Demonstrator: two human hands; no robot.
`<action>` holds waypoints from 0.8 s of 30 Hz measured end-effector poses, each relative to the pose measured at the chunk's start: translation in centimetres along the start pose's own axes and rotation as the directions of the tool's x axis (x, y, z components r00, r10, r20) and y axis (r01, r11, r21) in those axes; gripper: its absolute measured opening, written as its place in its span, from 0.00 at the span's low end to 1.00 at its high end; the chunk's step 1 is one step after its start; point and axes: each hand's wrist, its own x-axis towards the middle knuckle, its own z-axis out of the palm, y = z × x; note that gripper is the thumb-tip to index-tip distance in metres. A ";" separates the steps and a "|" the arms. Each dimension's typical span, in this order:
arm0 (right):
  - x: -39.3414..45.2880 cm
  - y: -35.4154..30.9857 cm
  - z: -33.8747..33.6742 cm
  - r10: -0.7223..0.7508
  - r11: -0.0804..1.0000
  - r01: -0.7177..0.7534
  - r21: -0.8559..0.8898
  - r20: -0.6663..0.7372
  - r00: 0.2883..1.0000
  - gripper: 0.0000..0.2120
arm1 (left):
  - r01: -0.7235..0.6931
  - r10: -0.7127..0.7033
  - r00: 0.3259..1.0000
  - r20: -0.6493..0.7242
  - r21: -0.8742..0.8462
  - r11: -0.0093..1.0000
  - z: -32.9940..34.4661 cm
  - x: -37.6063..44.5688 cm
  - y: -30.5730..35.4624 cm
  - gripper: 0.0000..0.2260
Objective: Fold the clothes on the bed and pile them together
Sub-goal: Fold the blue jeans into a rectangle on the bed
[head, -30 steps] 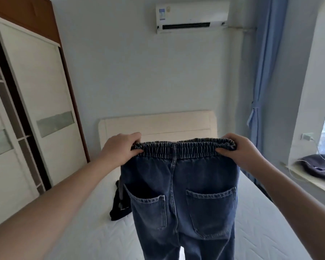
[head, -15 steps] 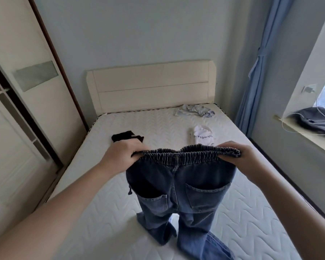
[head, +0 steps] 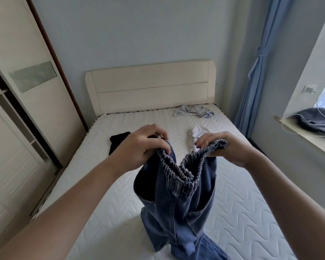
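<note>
Blue jeans [head: 178,207] with an elastic waistband hang in front of me over the white mattress [head: 242,203], their legs crumpled on it near the foot. My left hand [head: 141,147] grips the waistband's left end and my right hand [head: 225,145] grips its right end. The waistband sags into a V between them. A black garment [head: 116,141] lies behind my left hand. A white garment with lettering [head: 197,137] lies behind my right hand. A pale crumpled garment [head: 193,111] sits near the headboard.
The cream headboard [head: 150,87] stands at the far end. A wardrobe with sliding doors [head: 17,109] runs along the left side. A blue curtain [head: 255,62] hangs at the right, and a dark garment with white cables [head: 315,121] lies on the windowsill.
My hands have come closer together, so the taut waistband now sags between them. The jeans dropped lower and their legs bunch on the mattress. The view tilted down.
</note>
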 end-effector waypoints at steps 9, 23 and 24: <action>1.9 2.2 1.9 -0.004 0.991 0.030 0.132 -0.194 0.981 0.17 | 0.039 -0.032 0.998 0.050 -0.135 0.990 3.0 2.9 1.8 0.10; 0.9 4.4 3.5 -0.017 0.995 0.048 0.089 -0.319 0.947 0.12 | 0.562 -0.587 0.787 0.189 -0.613 0.555 8.9 2.5 3.6 0.35; 0.7 4.2 3.6 -0.028 0.999 0.034 0.011 -0.353 0.935 0.16 | 0.564 -0.584 0.786 0.201 -0.618 0.547 9.2 2.3 3.6 0.28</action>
